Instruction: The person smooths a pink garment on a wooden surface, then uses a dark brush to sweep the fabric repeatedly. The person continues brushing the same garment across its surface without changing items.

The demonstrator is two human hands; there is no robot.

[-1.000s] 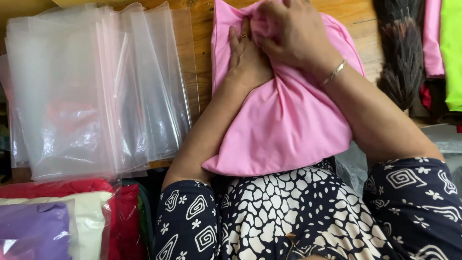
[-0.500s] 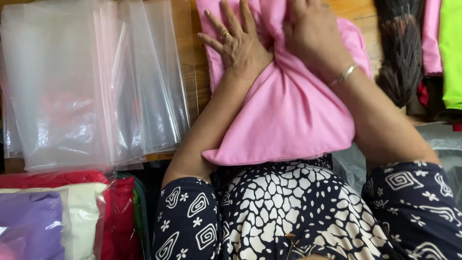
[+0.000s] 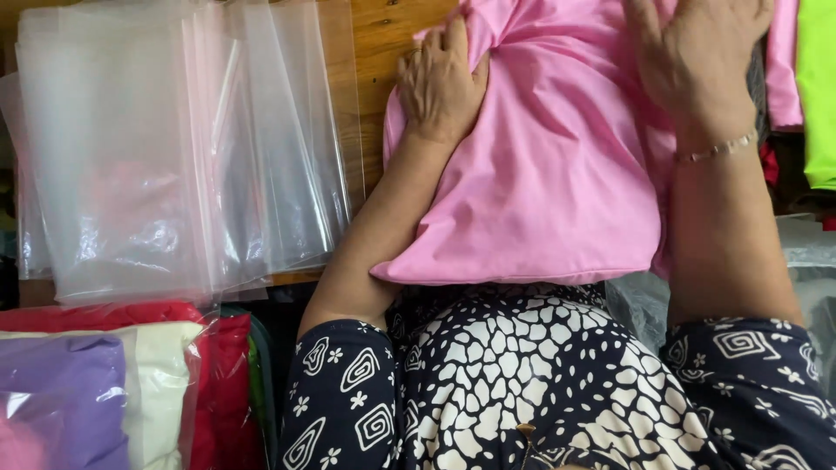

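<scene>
left hand (image 3: 440, 87): moves from the top middle of the folded pink cotton cloth (image 3: 557, 174) to its left edge, fingers curled over it | right hand (image 3: 697, 52): lifts off the bunched knot, now flat and spread | cloth: smoother beneath both hands

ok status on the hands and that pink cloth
Left hand flat on pink cloth, fingers curled at its edge. Right hand pressed on top. Clear bag stack off to the side, nothing blocking.

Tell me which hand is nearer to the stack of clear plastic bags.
Left. The left hand presses the pink cloth's left edge, just right of the stack of clear plastic bags. The right hand lies on the cloth's far side, further away.
</scene>
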